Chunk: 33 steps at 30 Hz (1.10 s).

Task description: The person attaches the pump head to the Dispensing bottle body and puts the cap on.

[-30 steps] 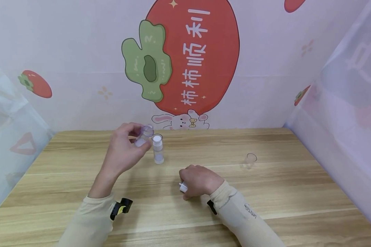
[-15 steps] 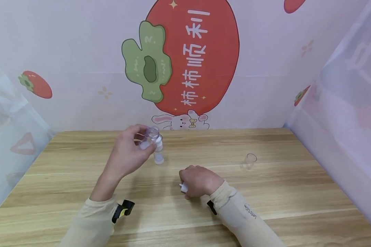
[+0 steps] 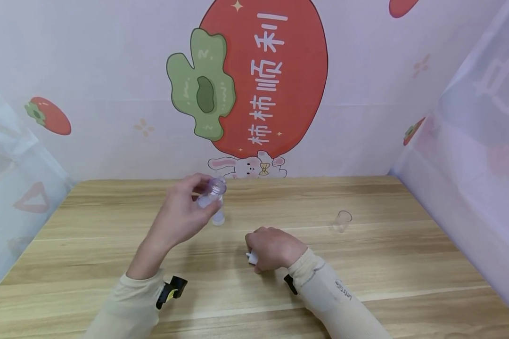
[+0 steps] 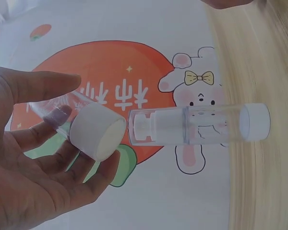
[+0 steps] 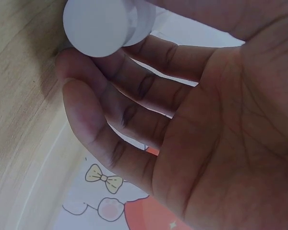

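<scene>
The left hand (image 3: 180,214) grips a clear bottle (image 3: 209,192), its white base (image 4: 98,132) tilted downward in the left wrist view. Just beyond it, partly hidden in the head view, stands an upright clear bottle (image 3: 218,217) with a white pump inside a clear cap (image 4: 163,127); whether the two touch I cannot tell. The right hand (image 3: 275,248) rests low at the table, its fingers curled round a small white pump piece (image 3: 252,257), which shows a round white end (image 5: 96,28) in the right wrist view.
A clear cap (image 3: 343,221) stands on the wooden table (image 3: 386,263) to the right of the right hand. Behind the table's back edge hangs a printed cloth (image 3: 356,141), with more cloth along both sides.
My left hand has moved to the right with its bottle, which now covers the upper part of the standing bottle in the head view. The right hand has stayed where it was.
</scene>
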{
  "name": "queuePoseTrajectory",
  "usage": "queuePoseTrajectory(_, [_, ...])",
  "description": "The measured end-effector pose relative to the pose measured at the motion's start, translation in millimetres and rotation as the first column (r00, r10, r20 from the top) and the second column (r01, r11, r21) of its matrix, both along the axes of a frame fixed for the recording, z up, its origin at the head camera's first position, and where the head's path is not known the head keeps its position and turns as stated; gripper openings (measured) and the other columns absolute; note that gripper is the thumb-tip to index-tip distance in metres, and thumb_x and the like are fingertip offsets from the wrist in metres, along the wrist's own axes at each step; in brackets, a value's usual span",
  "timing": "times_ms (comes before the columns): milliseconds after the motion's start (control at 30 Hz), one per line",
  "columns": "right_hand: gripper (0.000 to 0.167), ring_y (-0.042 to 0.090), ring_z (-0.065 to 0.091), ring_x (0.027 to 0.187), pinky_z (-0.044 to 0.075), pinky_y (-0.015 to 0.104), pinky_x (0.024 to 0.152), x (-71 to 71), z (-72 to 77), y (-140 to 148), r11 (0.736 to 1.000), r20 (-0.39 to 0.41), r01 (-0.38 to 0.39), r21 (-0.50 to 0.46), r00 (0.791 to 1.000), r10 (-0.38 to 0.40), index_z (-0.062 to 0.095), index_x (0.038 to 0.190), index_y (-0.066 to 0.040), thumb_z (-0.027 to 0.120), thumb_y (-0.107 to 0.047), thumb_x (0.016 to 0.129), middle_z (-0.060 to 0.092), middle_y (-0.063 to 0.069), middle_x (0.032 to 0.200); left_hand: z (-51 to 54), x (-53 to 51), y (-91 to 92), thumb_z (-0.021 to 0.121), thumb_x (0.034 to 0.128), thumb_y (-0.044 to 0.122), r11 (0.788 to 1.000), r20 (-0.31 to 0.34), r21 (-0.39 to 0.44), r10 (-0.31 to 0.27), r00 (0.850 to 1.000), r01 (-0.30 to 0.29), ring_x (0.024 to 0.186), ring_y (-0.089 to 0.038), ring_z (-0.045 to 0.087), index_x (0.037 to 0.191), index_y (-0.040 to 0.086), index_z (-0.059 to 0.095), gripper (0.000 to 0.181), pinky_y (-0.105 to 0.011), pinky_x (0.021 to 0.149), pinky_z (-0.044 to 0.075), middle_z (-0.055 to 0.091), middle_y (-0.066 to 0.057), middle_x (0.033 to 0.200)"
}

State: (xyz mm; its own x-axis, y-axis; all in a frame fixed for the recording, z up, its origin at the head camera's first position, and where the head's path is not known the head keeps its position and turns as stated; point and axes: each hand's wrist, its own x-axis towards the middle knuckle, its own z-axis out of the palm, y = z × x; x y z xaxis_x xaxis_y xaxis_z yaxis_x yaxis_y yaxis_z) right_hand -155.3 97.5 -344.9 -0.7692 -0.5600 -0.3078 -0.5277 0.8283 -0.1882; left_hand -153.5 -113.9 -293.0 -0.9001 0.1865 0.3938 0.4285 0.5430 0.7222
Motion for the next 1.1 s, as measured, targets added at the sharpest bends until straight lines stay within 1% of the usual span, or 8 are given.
queuePoseTrajectory(200, [0.033,0.009,0.056,0.076,0.049,0.025,0.071,-0.6,0.4,1,1.000,-0.002,-0.007,0.009,1.000,0.007,0.064,0.091,-0.017,0.092,-0.020,0.074,0.061,-0.007,0.086,0.9,2.0,2.6,0.075,0.0865,0.002,1.000,0.014,-0.003,-0.018,1.000,0.018,0.102,-0.033,0.064,0.121,-0.003,0.064,0.037,-0.050,0.090,0.054,0.065,-0.017,0.113])
queuePoseTrajectory(467, [0.033,0.009,0.057,0.077,0.050,0.026,0.071,-0.6,1.8,2,1.000,0.007,0.000,0.000,1.000,0.000,0.065,0.093,-0.017,0.092,-0.019,0.075,0.061,-0.006,0.087,2.2,3.4,6.2,0.074,0.0857,0.000,1.000,0.007,-0.010,-0.023,1.000,0.023,0.099,-0.029,0.063,0.121,-0.004,0.065,0.037,-0.047,0.088,0.055,0.066,-0.015,0.111])
queuePoseTrajectory(767, [0.034,0.010,0.056,0.078,0.050,0.026,0.072,-0.3,4.5,2,1.000,-0.007,-0.003,-0.011,1.000,0.003,0.064,0.092,-0.016,0.092,-0.018,0.075,0.060,-0.006,0.087,2.9,5.8,8.1,0.075,0.0860,0.003,0.998,0.035,-0.062,-0.016,0.999,0.019,0.098,-0.027,0.063,0.122,-0.001,0.066,0.038,-0.046,0.085,0.056,0.067,-0.013,0.110])
queuePoseTrajectory(900, [0.034,0.011,0.057,0.080,0.051,0.027,0.073,-0.9,6.4,3,1.000,0.000,0.002,-0.016,1.000,-0.002,0.064,0.093,-0.017,0.092,-0.018,0.075,0.060,-0.005,0.089,2.7,6.3,8.6,0.076,0.0853,0.004,0.996,0.034,-0.084,-0.013,0.999,0.016,0.096,-0.027,0.063,0.121,-0.001,0.066,0.038,-0.045,0.083,0.056,0.067,-0.014,0.109])
queuePoseTrajectory(1100, [0.033,0.012,0.057,0.084,0.052,0.028,0.075,-1.0,10.2,4,0.999,0.024,0.005,-0.040,1.000,-0.004,0.065,0.096,-0.017,0.091,-0.018,0.076,0.062,-0.005,0.092,2.5,6.5,10.0,0.077,0.0836,0.004,0.995,0.022,-0.098,-0.013,1.000,0.015,0.096,-0.027,0.063,0.119,-0.001,0.067,0.037,-0.046,0.084,0.057,0.067,-0.012,0.107])
